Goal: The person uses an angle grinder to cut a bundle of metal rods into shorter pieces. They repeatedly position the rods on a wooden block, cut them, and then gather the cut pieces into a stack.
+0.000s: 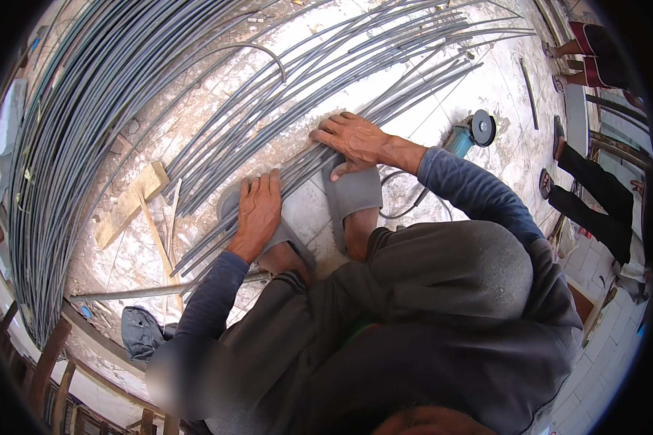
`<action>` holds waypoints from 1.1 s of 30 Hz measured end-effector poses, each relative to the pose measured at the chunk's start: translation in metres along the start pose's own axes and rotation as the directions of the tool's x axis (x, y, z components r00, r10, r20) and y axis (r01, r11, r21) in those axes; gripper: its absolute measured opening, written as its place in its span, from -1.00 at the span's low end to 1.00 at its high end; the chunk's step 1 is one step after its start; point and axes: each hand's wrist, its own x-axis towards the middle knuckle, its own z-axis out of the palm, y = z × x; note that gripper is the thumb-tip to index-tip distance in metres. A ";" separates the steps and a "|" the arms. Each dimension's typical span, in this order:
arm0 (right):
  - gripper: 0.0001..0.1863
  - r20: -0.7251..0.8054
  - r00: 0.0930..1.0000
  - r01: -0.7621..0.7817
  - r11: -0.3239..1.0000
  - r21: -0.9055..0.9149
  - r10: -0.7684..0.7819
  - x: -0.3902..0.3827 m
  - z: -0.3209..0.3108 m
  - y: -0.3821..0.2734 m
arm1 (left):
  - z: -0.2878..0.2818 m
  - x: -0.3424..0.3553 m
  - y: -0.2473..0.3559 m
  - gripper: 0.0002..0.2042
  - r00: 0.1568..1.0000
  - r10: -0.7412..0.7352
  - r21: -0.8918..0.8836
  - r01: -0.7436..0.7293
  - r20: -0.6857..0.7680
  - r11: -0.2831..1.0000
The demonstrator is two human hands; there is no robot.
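Note:
A bundle of thin grey steel rods (302,167) runs slantwise across the floor in front of my feet, passing under both hands. My left hand (258,212) lies over the lower left part of the bundle, fingers together and bent across the rods, thumb hidden. Farther right and higher, my right hand (354,139) has its fingers wrapped over the same bundle, with the thumb pointing down by my right sandal (355,192). My left sandal (294,245) is close beside the left hand. More loose rods (297,94) lie just beyond the bundle.
A large stack of long bent rods (87,130) curves along the left. An angle grinder (466,135) rests at the right, its cord near my foot. Wood pieces (132,205), a bar (123,296) and a dark bag (141,333) lie left. People's legs (588,196) show at far right.

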 end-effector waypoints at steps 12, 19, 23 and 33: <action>-0.32 0.245 0.939 -0.275 0.954 0.114 0.242 0.002 0.015 0.021 | -0.026 0.022 -0.008 -0.79 0.982 -0.083 -0.192 0.115 0.167 0.975; -0.35 0.083 0.981 -0.179 0.984 0.028 0.176 -0.010 0.005 0.041 | -0.049 0.018 -0.012 -0.74 0.957 -0.136 -0.048 0.153 0.255 0.987; -0.34 0.280 0.944 -0.206 0.974 0.091 0.173 -0.002 0.001 0.027 | -0.055 0.000 -0.022 -0.70 0.973 0.006 -0.108 0.019 0.231 0.994; -0.45 0.463 0.877 -0.138 0.990 -0.015 0.129 -0.004 -0.028 -0.008 | -0.034 -0.030 0.006 -0.68 0.987 0.135 -0.107 -0.125 0.086 0.986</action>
